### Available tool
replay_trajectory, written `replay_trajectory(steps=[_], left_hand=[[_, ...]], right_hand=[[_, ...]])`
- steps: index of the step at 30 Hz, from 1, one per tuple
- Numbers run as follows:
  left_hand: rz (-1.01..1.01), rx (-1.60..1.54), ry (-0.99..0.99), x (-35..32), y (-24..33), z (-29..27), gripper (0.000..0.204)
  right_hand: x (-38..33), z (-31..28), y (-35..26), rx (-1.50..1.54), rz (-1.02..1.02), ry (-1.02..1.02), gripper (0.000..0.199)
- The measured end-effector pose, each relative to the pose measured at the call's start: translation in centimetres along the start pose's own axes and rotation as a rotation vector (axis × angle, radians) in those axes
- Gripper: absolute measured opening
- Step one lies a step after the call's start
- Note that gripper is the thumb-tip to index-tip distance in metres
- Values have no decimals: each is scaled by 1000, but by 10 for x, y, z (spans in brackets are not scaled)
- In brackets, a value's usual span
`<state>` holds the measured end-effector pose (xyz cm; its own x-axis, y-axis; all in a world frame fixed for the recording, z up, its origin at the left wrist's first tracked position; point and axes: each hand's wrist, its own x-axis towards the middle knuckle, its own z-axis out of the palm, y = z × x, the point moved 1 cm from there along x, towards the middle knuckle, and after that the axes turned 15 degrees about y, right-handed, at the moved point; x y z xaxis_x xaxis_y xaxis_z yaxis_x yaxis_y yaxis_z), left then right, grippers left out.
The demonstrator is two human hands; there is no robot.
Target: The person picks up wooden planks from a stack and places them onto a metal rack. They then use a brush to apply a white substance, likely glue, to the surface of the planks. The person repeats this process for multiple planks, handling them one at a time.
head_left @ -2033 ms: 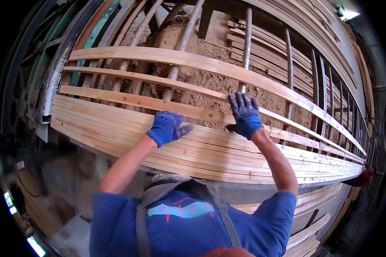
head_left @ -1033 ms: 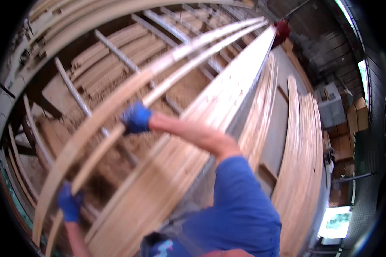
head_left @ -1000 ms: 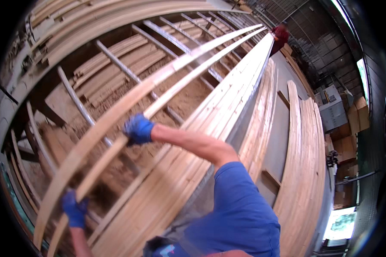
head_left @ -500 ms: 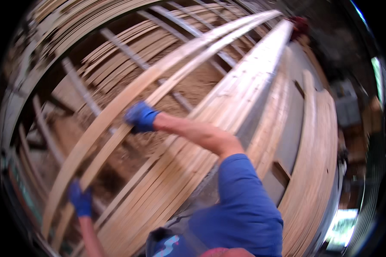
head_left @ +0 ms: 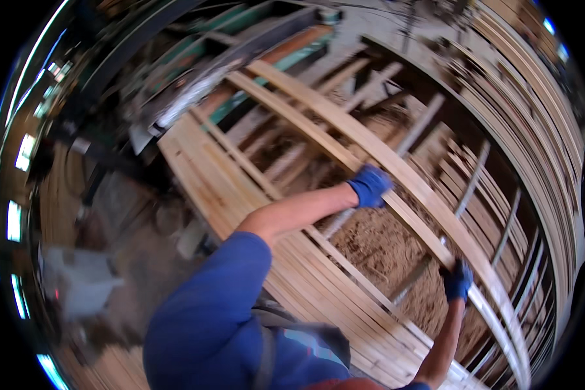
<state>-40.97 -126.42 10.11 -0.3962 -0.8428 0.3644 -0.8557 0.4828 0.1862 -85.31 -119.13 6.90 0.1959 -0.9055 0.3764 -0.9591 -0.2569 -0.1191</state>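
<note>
since two seconds ago the left hand (head_left: 370, 185) has moved off the edge of the stack of boards (head_left: 208, 175) and out onto a loose narrow board (head_left: 415, 224), and the view has swung round. that narrow board runs lengthwise beyond the stack, apart from it, and crosses above the metal bars (head_left: 419, 123). the left hand, in a blue glove, is bent over the board with its fingers curled down round it; its thumb is hidden. the right hand (head_left: 458, 279), in the same kind of glove, touches the board further along, but it is dark and blurred, and i cannot tell how tightly its fingers are pressed together. between the stack and the narrow board lies a thin strip (head_left: 240, 158), close beside the stack. just past the narrow board, further from the stack, runs a wide board (head_left: 370, 140). brown sawdust (head_left: 370, 253) is heaped under the bars on the far side of the stack, and more planks (head_left: 456, 174) lie beyond it. past the stack's left end is a green beam (head_left: 305, 49). the person's blue sleeve (head_left: 208, 305) is on the near side of the stack
</note>
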Motion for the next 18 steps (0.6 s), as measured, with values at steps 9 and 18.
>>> replay_trajectory(steps=[9, 18], left_hand=[[-156, -155, 90, -78, 89, -55, 64], [-974, 47, 702, -361, 11, -168, 50]], right_hand=[[-22, -30, 28, -246, -86, -87, 71], [-31, -31, -238, 780, -158, -304, 52]])
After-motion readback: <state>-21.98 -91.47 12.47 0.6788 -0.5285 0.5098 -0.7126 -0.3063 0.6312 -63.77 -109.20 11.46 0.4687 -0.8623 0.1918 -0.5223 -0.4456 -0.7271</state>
